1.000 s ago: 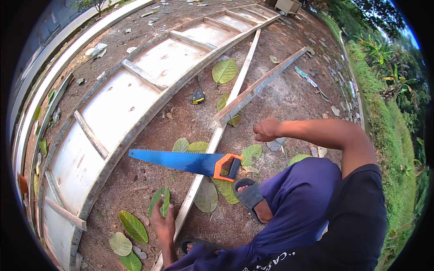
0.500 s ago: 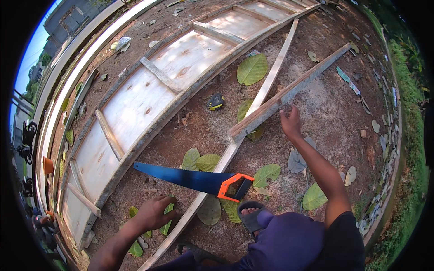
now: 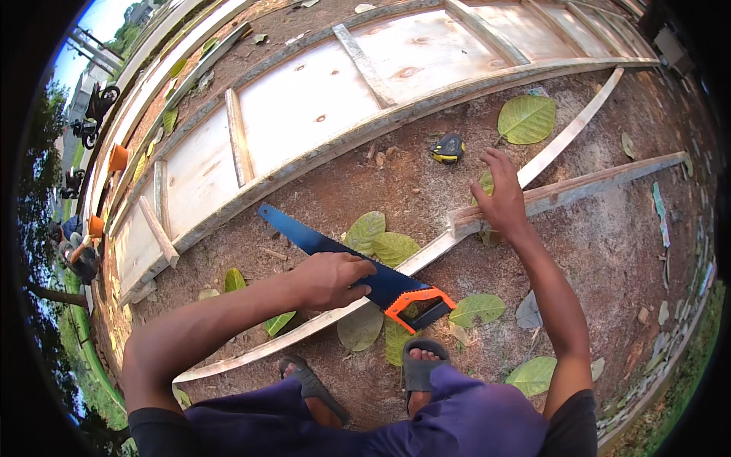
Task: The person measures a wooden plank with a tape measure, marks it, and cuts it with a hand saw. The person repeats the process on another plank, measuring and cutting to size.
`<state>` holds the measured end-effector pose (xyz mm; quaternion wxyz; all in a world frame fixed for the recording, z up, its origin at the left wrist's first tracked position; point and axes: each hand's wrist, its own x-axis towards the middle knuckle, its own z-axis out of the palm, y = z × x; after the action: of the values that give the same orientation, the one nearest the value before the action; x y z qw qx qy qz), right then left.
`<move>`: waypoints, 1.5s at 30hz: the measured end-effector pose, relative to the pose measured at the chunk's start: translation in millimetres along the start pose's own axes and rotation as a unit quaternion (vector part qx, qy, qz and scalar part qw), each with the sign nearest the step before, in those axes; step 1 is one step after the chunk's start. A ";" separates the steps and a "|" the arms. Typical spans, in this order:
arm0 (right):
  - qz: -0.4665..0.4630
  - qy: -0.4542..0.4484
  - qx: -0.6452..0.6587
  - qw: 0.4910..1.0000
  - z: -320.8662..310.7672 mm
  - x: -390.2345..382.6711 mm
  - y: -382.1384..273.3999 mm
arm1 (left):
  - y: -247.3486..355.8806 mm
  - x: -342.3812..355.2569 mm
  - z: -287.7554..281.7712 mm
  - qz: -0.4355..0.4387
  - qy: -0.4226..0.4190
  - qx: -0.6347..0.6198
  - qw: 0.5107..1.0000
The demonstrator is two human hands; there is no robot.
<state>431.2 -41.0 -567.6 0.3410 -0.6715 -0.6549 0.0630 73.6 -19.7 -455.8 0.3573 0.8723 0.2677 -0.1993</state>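
My left hand is over the handsaw, its fingers bent and a gap between thumb and forefinger. Whether it touches the dark blue blade is hard to tell. The saw lies across a long thin wooden strip, its orange and black handle on my side. My right hand hovers by the near end of a thicker wooden board, fingers curved and apart, holding nothing visible. That board's near end rests across the strip. A black and yellow tape measure sits on the soil beyond.
A long plywood panel framed with wooden battens curves across the far side. Large leaves are scattered on the brown soil. My sandalled feet stand just before the saw. Orange pots and a crouching person are at far left.
The view has turned, shifting the scene. My left hand has moved from the ground to over the saw blade. My right hand has moved from beside the thicker board to its near end.
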 end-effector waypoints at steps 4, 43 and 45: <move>-0.056 -0.133 -0.139 0.980 52.5 73.0 30.3 | 10.0 -32.8 23.7 -0.049 -0.068 -0.050 0.995; -0.200 -0.419 0.305 0.832 26.5 -52.2 -246.5 | 7.6 -127.1 65.6 -0.221 0.258 -0.558 0.757; -0.148 -0.462 0.276 0.830 25.4 -67.4 -236.5 | -5.0 -137.4 62.9 -0.210 0.247 -0.557 0.765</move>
<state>210.8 -115.0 -483.4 0.1749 -0.3371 -0.7833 0.4922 -46.1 -107.2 -426.1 0.6512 0.4611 0.5869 0.1375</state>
